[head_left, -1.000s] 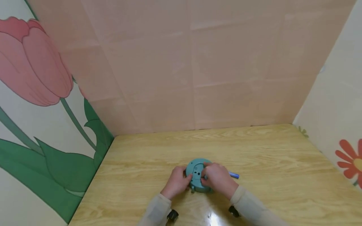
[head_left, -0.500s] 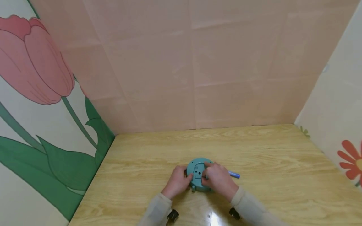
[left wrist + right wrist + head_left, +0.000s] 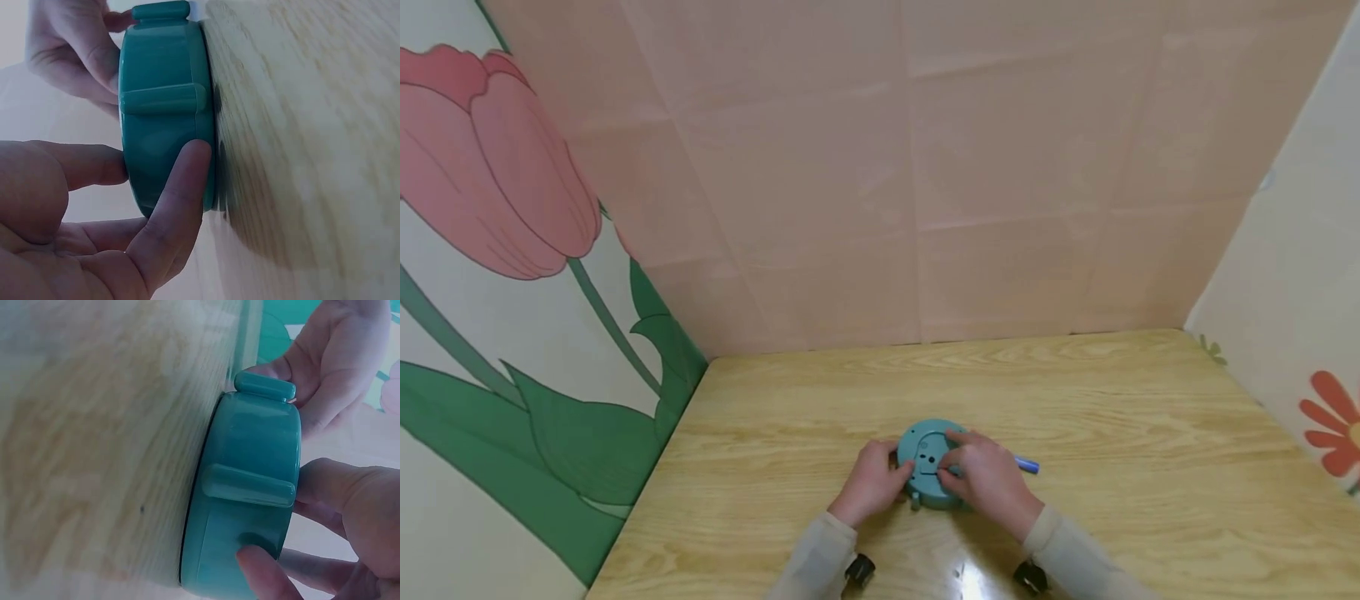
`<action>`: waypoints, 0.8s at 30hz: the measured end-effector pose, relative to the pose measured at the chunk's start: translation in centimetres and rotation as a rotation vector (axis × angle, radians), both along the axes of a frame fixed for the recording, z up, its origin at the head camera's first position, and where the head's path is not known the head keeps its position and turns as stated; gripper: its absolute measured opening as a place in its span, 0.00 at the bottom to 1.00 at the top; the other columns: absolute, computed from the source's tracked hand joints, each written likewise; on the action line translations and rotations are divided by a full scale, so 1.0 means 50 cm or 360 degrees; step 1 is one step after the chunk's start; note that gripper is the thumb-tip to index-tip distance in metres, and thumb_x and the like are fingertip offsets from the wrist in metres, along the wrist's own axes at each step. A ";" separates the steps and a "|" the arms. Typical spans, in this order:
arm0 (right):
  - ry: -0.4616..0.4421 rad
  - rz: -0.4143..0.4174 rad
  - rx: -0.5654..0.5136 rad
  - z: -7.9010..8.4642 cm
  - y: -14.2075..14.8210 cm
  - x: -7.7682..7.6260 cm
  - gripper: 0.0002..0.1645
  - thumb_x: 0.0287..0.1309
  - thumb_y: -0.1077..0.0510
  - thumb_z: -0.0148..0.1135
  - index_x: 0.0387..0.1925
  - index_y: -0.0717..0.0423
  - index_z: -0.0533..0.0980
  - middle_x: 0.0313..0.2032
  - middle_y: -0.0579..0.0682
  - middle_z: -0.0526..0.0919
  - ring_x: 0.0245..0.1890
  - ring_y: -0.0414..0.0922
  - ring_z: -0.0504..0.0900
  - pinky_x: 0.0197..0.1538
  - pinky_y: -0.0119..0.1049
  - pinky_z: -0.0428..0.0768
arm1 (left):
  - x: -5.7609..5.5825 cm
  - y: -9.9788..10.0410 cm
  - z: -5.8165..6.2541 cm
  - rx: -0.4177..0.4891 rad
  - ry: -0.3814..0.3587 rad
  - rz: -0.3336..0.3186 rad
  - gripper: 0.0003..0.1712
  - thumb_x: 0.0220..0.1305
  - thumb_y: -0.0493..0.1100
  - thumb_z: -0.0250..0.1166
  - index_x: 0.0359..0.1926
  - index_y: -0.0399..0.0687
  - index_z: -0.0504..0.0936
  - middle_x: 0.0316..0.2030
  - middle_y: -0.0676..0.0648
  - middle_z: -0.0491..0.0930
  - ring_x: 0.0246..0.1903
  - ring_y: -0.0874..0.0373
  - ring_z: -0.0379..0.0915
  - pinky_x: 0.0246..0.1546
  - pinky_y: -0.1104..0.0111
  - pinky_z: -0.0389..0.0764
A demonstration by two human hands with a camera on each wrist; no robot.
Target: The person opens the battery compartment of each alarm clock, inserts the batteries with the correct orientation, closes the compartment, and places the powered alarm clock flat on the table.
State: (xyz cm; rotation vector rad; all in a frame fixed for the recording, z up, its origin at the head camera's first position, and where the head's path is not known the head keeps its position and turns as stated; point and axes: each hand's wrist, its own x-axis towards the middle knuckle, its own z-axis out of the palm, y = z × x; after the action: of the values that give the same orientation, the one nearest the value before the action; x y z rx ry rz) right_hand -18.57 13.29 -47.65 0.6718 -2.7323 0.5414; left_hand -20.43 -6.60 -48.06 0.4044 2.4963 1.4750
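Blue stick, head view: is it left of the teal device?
No, the blue stick lies right of the teal device, partly hidden by the right hand.

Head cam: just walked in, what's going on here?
A person has both hands on a round teal case on the wooden table, its face with small dark holes turned up. The left hand grips its side; the right hand works with bent fingers at the opposite side and face. A blue stick-like item lies partly hidden behind the right hand.
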 end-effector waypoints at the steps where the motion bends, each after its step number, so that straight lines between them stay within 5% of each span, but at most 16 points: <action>1: -0.0006 -0.0008 -0.0008 -0.001 0.001 0.001 0.02 0.52 0.55 0.76 0.27 0.46 0.88 0.52 0.60 0.85 0.55 0.60 0.82 0.53 0.59 0.82 | 0.000 0.000 0.000 0.0004 -0.0006 -0.0005 0.19 0.68 0.36 0.63 0.55 0.27 0.78 0.39 0.39 0.80 0.22 0.54 0.80 0.19 0.69 0.83; 11: -0.0073 -0.0099 -0.0058 0.003 0.005 0.006 0.02 0.55 0.52 0.75 0.29 0.41 0.87 0.58 0.60 0.79 0.50 0.62 0.82 0.38 0.56 0.85 | -0.006 0.000 -0.002 -0.0036 -0.0039 -0.0001 0.17 0.70 0.37 0.62 0.55 0.30 0.79 0.36 0.44 0.79 0.23 0.58 0.78 0.21 0.71 0.82; 24: -0.0037 -0.0068 -0.0087 -0.009 0.011 0.003 0.03 0.56 0.50 0.74 0.29 0.41 0.86 0.60 0.59 0.77 0.57 0.58 0.76 0.44 0.54 0.85 | -0.001 -0.003 -0.001 0.0054 -0.0116 0.0031 0.20 0.71 0.37 0.62 0.60 0.30 0.76 0.30 0.46 0.79 0.22 0.54 0.80 0.23 0.64 0.86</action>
State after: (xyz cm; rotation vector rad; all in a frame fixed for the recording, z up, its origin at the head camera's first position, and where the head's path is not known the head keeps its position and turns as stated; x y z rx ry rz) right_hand -18.44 13.86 -48.12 0.5964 -2.7362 0.6151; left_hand -20.47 -6.75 -48.12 0.3265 2.4288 1.5130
